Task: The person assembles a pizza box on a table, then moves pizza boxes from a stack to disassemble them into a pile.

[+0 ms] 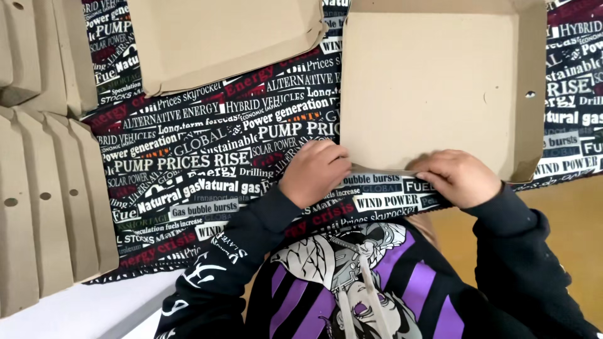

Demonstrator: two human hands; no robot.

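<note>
Pressing hands [314,171] on empty cardboard box [433,81]

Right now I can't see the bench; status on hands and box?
Left hand and right hand both pressing near flap of open brown cardboard box. Nothing blocking.

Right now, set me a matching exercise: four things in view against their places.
Things:
1. open box
2. flat stack
3. left hand
4. right hand

Places:
A. far left edge of the table
B. on the box's near edge, right side
C. top right, on the printed cloth
D. at the box's near left corner

Pairs: 1-C, 2-A, 3-D, 4-B
</note>
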